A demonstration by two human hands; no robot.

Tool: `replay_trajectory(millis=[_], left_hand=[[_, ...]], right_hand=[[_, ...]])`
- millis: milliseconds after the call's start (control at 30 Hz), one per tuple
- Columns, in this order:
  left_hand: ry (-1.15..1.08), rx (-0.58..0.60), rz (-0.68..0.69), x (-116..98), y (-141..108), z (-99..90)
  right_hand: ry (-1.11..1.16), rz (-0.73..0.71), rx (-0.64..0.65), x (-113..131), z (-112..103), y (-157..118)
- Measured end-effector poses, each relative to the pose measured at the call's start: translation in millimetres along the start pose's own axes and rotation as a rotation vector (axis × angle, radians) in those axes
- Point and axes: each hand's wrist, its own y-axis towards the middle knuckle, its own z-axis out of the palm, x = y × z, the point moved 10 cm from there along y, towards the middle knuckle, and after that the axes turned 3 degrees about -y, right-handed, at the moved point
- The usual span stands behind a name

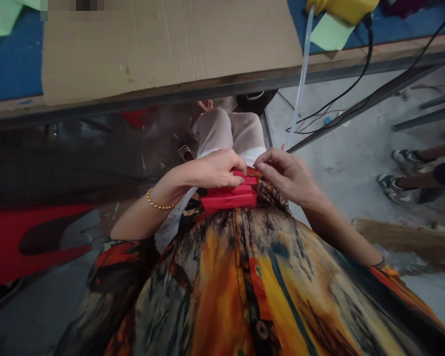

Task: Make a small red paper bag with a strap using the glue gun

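Observation:
A bright red folded piece (230,200), in layers like cloth or paper, lies at my lap against the front of the patterned shirt (222,267). My left hand (222,170), with a gold bead bracelet (159,201) at the wrist, is closed on its upper edge, thumb over the top. Just to the right, my right hand (284,173) has thumb and index finger pinched together near the piece's upper right corner. Whatever is between those fingertips, if anything, is too small to tell. White trousers (217,131) show beyond both hands.
Ahead is a blue table with a cardboard sheet (178,44) at its edge. A yellow device (350,10) with a clear tube (302,84) and black cable (369,54) sits at the right. A red plastic chair (7,232) stands left. Another person's shoes (398,190) are at right.

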Motion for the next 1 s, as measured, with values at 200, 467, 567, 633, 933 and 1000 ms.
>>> replay_trajectory(millis=[200,467,567,633,933,1000], left_hand=[[-0.002,-0.014,-0.018,-1,0,-1.2],[-0.032,-0.019,0.008,-3,-1,0.9],[-0.022,-0.032,0.028,-2,0,2.0],[-0.02,-0.037,0.036,-2,1,2.7],[-0.145,-0.046,0.089,-2,-6,-11.8],[-0.185,-0.061,0.1,1,-7,-14.9]], right_hand=[[-0.021,-0.115,0.016,7,2,1],[-0.024,-0.162,0.142,7,23,0],[-0.026,-0.18,0.141,7,25,1],[-0.017,-0.211,0.139,9,25,1],[0.045,-0.176,0.186,4,25,3],[0.053,-0.17,0.194,2,25,4]])
